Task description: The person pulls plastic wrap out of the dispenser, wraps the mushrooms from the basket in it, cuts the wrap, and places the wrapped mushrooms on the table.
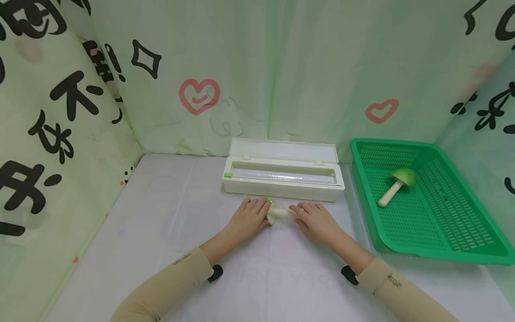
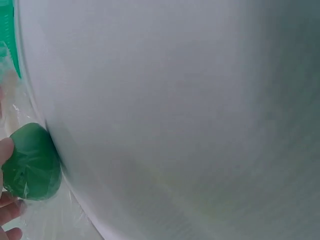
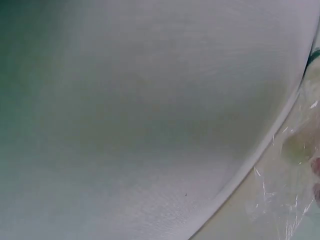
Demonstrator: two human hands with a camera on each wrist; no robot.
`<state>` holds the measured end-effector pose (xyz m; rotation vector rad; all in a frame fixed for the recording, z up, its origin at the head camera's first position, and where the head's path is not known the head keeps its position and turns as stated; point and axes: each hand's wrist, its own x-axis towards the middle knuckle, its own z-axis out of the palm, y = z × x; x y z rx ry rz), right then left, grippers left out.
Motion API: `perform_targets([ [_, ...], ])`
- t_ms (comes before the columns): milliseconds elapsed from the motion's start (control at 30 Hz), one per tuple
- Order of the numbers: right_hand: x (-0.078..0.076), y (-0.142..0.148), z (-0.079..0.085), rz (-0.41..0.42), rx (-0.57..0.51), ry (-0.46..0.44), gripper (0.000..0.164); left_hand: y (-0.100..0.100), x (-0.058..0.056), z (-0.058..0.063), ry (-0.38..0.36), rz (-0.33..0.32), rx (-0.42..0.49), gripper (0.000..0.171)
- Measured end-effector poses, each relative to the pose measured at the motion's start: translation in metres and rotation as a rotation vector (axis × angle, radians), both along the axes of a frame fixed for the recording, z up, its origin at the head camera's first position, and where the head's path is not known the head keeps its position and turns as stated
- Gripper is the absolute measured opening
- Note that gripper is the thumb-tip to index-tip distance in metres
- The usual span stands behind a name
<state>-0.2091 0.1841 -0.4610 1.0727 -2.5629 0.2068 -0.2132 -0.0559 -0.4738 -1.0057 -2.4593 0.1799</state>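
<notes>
Just in front of the white film box lies a mushroom with a green cap and pale stem (image 1: 282, 213), clear plastic film around it. My left hand (image 1: 250, 217) grips the cap end; in the left wrist view the green cap (image 2: 33, 162) shows shiny under the film, thumb and fingers (image 2: 7, 212) about it. At the stem's end my right hand (image 1: 318, 221) pinches the film-covered mushroom. Crinkled clear film (image 3: 280, 192) and a blurred pale end appear at the right wrist view's edge, beside partly cut-off fingertips.
Behind the hands stands a white film box (image 1: 283, 190), its lid (image 1: 283, 150) raised and a roll inside. To the right is a green basket (image 1: 438, 243) holding another green-capped mushroom (image 1: 403, 177). Printed curtains enclose the white table (image 1: 161, 268).
</notes>
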Motion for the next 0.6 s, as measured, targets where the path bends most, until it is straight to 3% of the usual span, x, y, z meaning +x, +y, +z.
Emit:
perform_targets([
  [200,-0.002,0.003,-0.001,0.091,-0.052,0.080,0.034,0.001,-0.003,0.002,-0.063,0.052,-0.025,0.052],
  [400,-0.006,0.002,-0.004,0.089,0.000,0.037,0.038,0.003,-0.006,0.004,-0.097,0.074,-0.021,0.052],
  [600,-0.013,0.003,-0.006,0.076,0.021,-0.014,0.036,0.006,-0.009,0.005,-0.111,0.053,0.048,0.052],
])
